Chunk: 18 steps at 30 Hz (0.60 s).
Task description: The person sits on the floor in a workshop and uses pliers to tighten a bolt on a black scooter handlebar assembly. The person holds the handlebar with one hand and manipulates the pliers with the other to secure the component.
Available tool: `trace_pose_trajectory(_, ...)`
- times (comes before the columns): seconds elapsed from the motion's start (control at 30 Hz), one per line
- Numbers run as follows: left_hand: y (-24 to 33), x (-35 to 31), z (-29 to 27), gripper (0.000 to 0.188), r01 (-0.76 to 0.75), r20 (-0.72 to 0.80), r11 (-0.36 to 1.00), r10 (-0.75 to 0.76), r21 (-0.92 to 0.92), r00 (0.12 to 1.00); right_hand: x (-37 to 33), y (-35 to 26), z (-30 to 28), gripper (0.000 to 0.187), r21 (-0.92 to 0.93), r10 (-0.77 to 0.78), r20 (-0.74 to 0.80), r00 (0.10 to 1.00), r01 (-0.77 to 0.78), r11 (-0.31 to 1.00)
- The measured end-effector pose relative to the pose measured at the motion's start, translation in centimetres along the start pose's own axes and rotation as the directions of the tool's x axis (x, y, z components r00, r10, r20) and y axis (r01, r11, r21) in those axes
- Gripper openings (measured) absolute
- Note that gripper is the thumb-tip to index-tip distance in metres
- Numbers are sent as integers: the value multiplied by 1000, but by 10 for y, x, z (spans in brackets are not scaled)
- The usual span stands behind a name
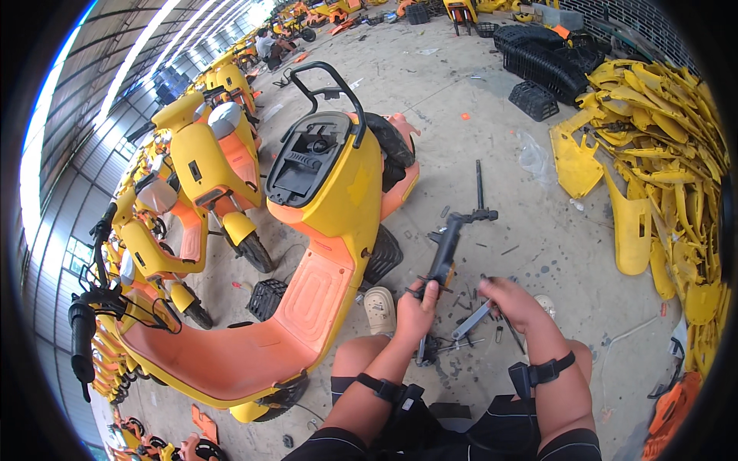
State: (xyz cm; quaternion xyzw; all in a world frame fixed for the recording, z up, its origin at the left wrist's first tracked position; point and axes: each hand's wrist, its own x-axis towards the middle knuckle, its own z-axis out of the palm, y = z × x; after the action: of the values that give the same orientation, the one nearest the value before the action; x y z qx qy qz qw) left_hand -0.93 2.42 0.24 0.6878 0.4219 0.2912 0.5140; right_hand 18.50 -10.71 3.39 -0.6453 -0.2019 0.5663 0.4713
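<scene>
My left hand is closed round the lower end of a black metal scooter frame part, a thick tube with a bracket and a thin upright rod at its far end. To its right, my right hand has its fingers curled at the upper end of a flat silver bar, which looks like a wrench; its lower end points down-left. The hand partly hides its grip. Small dark metal pieces lie on the floor below and around both hands.
A yellow and orange scooter without a seat stands close on the left, with more scooters behind it. Yellow body panels are heaped on the right. Black plastic baskets lie farther back. A person sits far off.
</scene>
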Motion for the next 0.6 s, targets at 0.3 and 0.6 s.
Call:
trace_pose_trajectory(0.3, 7, 9, -4, 49, 74, -103, 981, -94, -177, 990, 26, 31, 19, 28, 534, 82, 239, 968, -202, 821)
trace_pose_trajectory(0.6, 13, 1, -7, 44, 21, -104, 994, -31, -103, 994, 4, 15, 57, 28, 157, -183, 68, 981, 170, 973)
